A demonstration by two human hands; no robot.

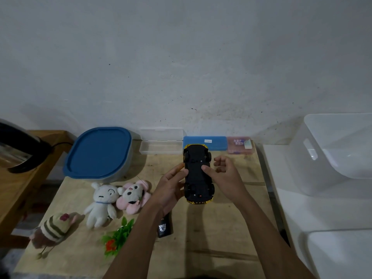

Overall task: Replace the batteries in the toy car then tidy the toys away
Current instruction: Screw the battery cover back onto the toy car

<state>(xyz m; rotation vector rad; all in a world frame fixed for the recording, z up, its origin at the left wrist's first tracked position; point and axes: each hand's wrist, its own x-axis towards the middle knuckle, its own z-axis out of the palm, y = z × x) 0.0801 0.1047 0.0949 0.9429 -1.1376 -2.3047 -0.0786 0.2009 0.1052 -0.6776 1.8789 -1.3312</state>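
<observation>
The yellow toy car is held upside down above the wooden table, its black underside and wheels facing up. My left hand grips its left side, fingers curled onto the underside. My right hand is at the car's right side with its thumb pressed on the underside; the other fingers are curled and hold nothing. A black remote control lies on the table under my left forearm. Three soft toys lie at the left: a white one, a pink one and a striped brown one.
At the back stand a grey tub with a blue lid, an open clear case, a blue case and a pink case. A white storage bin stands at the right. A plastic plant sprig lies near the front. A kettle sits at far left.
</observation>
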